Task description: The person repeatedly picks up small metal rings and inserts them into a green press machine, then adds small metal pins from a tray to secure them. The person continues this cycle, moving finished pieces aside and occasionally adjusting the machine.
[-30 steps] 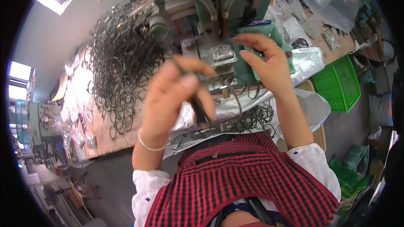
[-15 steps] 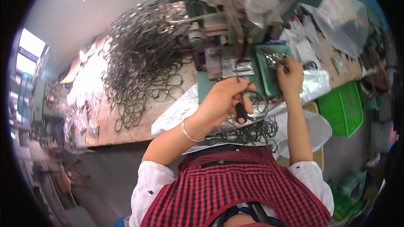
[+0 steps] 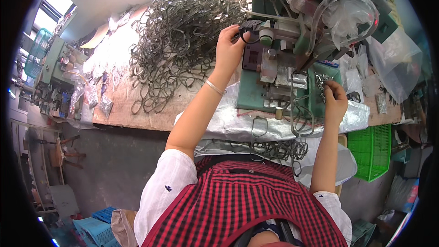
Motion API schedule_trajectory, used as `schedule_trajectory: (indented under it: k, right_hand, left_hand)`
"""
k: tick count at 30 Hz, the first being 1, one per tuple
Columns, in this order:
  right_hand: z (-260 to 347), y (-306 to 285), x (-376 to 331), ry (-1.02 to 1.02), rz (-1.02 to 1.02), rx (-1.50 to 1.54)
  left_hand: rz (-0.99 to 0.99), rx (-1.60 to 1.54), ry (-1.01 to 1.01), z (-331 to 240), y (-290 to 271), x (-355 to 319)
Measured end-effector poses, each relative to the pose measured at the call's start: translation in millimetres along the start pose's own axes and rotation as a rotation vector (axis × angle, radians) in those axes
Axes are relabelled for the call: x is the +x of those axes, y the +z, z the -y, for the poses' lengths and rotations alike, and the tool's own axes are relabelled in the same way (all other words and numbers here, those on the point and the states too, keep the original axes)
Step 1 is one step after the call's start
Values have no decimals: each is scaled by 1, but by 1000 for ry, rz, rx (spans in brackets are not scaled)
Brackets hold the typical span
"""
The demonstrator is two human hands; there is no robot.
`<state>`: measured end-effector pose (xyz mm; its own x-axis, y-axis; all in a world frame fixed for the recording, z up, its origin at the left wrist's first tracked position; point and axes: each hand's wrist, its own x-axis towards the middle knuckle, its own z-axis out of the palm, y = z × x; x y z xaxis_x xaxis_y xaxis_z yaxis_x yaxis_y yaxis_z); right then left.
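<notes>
My left hand point(image 3: 227, 51) is raised beside the green-capped part of a bench press point(image 3: 298, 41). Its curled fingers close on a dark looped piece point(image 3: 246, 34) whose kind I cannot make out. My right hand point(image 3: 335, 103) reaches over a green tray point(image 3: 315, 103) of small shiny metal parts point(image 3: 323, 82). Its thumb and fingertips are drawn together there, and what they hold is too small to name. Thin dark wire frames point(image 3: 302, 133) hang below the press head, between my hands. More wire frames point(image 3: 274, 150) lie bunched on silvery sheeting close to my apron.
A large tangled heap of wire loops point(image 3: 183, 41) covers the table's back left. Small bags of parts point(image 3: 106, 105) lie at the left edge, near another green machine point(image 3: 59, 71). At the right stand a green plastic basket point(image 3: 370, 153) and a clear plastic bag point(image 3: 398, 64).
My left hand has moved from the front, where it held a wire frame and a black cylinder, up to the press. The wire frames now hang at the press. My right hand stays at the tray.
</notes>
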<state>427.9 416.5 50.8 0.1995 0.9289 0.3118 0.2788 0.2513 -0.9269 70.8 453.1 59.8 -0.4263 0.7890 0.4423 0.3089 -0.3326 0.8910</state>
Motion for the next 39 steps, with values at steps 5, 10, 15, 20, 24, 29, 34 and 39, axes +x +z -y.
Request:
schedule_trajectory:
  k: [5, 10, 15, 20, 24, 29, 34, 39]
  right_hand:
    - [19, 7, -4, 37, 34, 10]
    - [8, -32, -24, 4, -89, -167]
    - [-2, -75, -57, 57, -104, -243]
    - [87, -14, -31, -43, 177, -35]
    - [111, 32, 2, -65, 267, 89]
    - [92, 59, -5, -16, 212, 341]
    - [101, 66, -9, 63, 218, 463]
    - [123, 70, -18, 123, 199, 598]
  left_hand:
    - [57, -305, -141, 6, 11, 25]
    - [-240, 15, -26, -44, -15, -10]
    - [-524, 619, 405, -74, -124, 11]
    - [-197, 987, -134, -18, -173, 90]
    - [-201, 874, -98, -10, -155, 78]
    - [-209, 516, -161, -1, -160, 29]
    - [-299, 137, -12, -96, -102, -28]
    - [79, -308, 36, -184, -62, -78]
